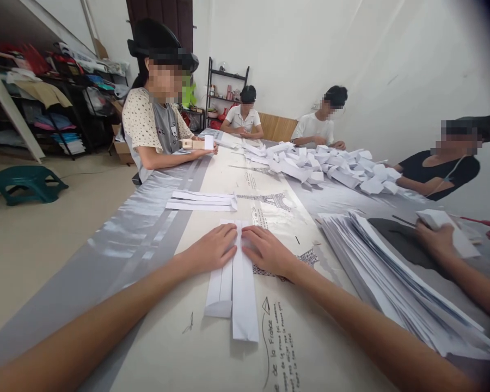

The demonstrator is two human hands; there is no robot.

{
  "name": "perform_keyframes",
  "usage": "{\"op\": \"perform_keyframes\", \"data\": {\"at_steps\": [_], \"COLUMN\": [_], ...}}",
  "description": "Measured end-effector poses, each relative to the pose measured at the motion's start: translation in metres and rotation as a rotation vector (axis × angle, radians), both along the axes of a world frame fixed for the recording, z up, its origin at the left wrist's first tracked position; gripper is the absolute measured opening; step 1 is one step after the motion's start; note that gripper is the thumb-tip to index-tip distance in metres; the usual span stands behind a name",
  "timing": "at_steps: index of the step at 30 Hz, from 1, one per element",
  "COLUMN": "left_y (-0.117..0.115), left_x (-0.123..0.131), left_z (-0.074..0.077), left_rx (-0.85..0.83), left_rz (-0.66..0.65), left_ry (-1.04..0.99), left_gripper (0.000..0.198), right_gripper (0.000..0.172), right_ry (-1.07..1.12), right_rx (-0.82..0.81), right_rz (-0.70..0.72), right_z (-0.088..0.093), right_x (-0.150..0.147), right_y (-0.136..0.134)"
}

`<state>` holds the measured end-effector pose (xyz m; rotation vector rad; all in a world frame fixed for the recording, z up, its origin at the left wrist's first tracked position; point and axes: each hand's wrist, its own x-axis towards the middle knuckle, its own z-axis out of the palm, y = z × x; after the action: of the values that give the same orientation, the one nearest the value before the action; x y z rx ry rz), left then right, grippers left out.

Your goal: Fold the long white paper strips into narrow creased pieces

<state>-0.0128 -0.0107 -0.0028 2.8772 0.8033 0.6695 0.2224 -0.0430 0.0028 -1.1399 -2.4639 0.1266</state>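
Two long white folded paper strips (pixel 245 305) lie side by side in front of me, the right one partly over the left paper strip (pixel 219 296). My left hand (pixel 212 247) rests at their far end, its fingers closed and thumb bent in on the paper. From the other side my right hand (pixel 269 250) holds the far end of the right strip between bent fingers and thumb. What lies under the fingertips is hidden. Just beyond my hands, a few more folded paper strips (pixel 202 201) lie crosswise on the table.
A patterned tablecloth (pixel 167 348) covers the table. At right lies a stack of paper sheets (pixel 387 283), beside a co-worker's hand (pixel 436 239) on a white paper box. Farther back is a heap of folded paper pieces (pixel 322 163). A person (pixel 159 120) sits at left; others sit behind.
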Motion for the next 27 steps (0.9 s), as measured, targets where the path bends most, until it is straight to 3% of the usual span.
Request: {"op": "perform_keyframes", "data": {"at_steps": [6, 13, 27], "left_y": [0.001, 0.004, 0.005], "left_x": [0.000, 0.000, -0.001], "left_z": [-0.002, -0.010, -0.006], "left_rx": [-0.004, -0.009, -0.017], "left_rz": [0.008, 0.031, 0.029], "left_ry": [0.015, 0.033, 0.077], "left_gripper": [0.032, 0.049, 0.049], "right_gripper": [0.058, 0.055, 0.061], "right_ry": [0.019, -0.048, -0.010], "right_rx": [-0.032, -0.103, -0.157], "right_rz": [-0.059, -0.023, -0.038], "right_z": [-0.009, -0.007, -0.007], "right_x": [0.002, 0.001, -0.001], "right_y": [0.001, 0.003, 0.001]}}
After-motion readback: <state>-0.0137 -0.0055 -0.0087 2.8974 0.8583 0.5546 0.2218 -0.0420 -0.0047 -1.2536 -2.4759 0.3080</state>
